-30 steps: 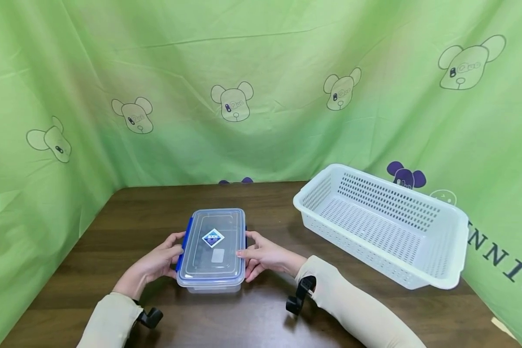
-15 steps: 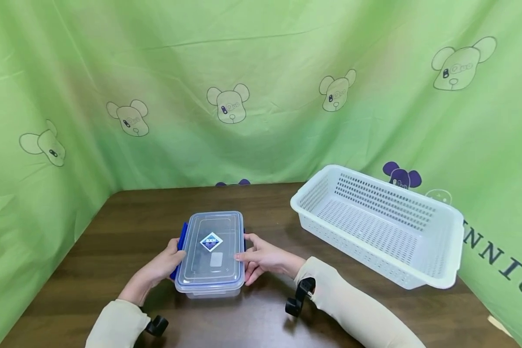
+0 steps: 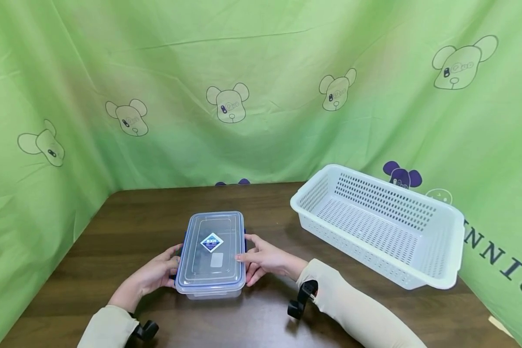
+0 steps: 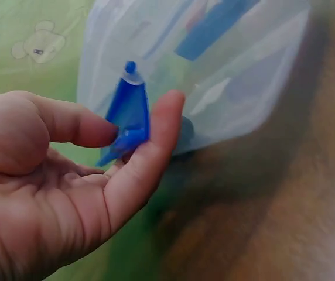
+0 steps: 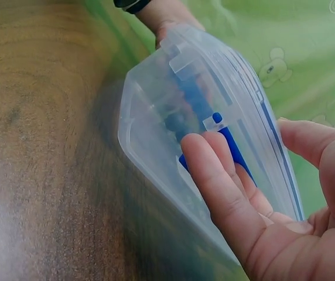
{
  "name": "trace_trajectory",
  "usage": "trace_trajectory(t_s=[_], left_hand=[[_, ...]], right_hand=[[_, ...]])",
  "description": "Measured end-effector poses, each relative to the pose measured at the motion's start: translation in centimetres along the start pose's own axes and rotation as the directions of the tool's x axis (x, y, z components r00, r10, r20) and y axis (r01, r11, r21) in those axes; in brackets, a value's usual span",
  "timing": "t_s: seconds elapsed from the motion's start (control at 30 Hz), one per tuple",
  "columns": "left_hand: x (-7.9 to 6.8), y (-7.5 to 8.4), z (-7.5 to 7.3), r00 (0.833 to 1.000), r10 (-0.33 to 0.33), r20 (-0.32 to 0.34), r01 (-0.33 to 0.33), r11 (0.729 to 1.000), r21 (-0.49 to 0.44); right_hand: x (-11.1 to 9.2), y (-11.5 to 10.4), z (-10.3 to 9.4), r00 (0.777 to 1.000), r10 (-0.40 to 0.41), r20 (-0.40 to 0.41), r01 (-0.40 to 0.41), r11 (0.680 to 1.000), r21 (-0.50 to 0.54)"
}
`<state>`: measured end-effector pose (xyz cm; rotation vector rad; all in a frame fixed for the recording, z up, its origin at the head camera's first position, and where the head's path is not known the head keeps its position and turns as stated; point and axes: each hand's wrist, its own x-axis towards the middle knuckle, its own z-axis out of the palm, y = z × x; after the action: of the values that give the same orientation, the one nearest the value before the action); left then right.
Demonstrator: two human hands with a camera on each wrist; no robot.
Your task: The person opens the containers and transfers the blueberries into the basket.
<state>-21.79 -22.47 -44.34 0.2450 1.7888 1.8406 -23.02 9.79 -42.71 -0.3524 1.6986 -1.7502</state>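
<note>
A clear plastic food container point(image 3: 191, 273) with a blue-edged lid sits on the table. A diamond-shaped label point(image 3: 211, 242) is stuck to the lid. At the container's left side is my left hand point(image 3: 154, 273); in the left wrist view its thumb and fingers pinch a blue latch point(image 4: 133, 108). From the right, my right hand point(image 3: 265, 258) grips the container, thumb on the lid's edge and fingers along the side wall. Another blue latch point(image 5: 238, 155) shows beside those fingers in the right wrist view, partly hidden by them.
A white perforated basket point(image 3: 365, 252) stands at the back right of the dark wooden table point(image 3: 156, 208). A green curtain point(image 3: 278, 140) with printed bear heads hangs behind. Black wrist cameras protrude below both sleeves.
Half a second ago, the left blue latch stuck out beside the lid under my left thumb; now it barely shows from above. My left hand has drawn slightly outward. My right hand keeps its hold.
</note>
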Motion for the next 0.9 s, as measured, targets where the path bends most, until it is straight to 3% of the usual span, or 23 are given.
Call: trace_trajectory(t_s=[0.07,0.23,0.33,0.43,0.5,0.67,0.9], left_hand=[[-0.1,-0.2,0.0,1.0,0.006,-0.017,-0.006,1.0,0.009],[-0.5,-0.2,0.6,0.992,0.06,-0.115,-0.043,0.989,0.143],[-1.0,0.3,1.2,0.966,0.13,-0.223,-0.077,0.97,0.231],[-1.7,1.1,2.0,0.932,0.17,-0.319,-0.093,0.965,0.243],[-2.2,1.6,2.5,0.925,0.176,-0.337,-0.102,0.969,0.227],[-3.0,2.2,3.5,0.935,0.182,-0.303,-0.124,0.972,0.2],[-3.4,2.0,4.0,0.909,0.187,-0.372,-0.115,0.971,0.208]], right_hand=[[-0.1,0.0,0.0,1.0,-0.002,-0.002,0.002,1.0,0.0],[-0.5,0.0,-0.2,1.0,-0.005,-0.011,0.005,1.0,-0.013],[-0.8,0.0,-0.5,1.0,-0.017,-0.022,0.017,1.0,-0.012],[-0.9,0.0,-0.8,0.999,-0.044,-0.029,0.044,0.999,-0.009],[-1.0,-0.1,-0.9,0.997,-0.063,-0.035,0.063,0.998,-0.003],[-1.1,-0.2,-0.9,0.995,-0.097,-0.037,0.097,0.995,-0.011],[-1.1,-0.4,-0.3,0.992,-0.125,-0.034,0.124,0.992,-0.028]])
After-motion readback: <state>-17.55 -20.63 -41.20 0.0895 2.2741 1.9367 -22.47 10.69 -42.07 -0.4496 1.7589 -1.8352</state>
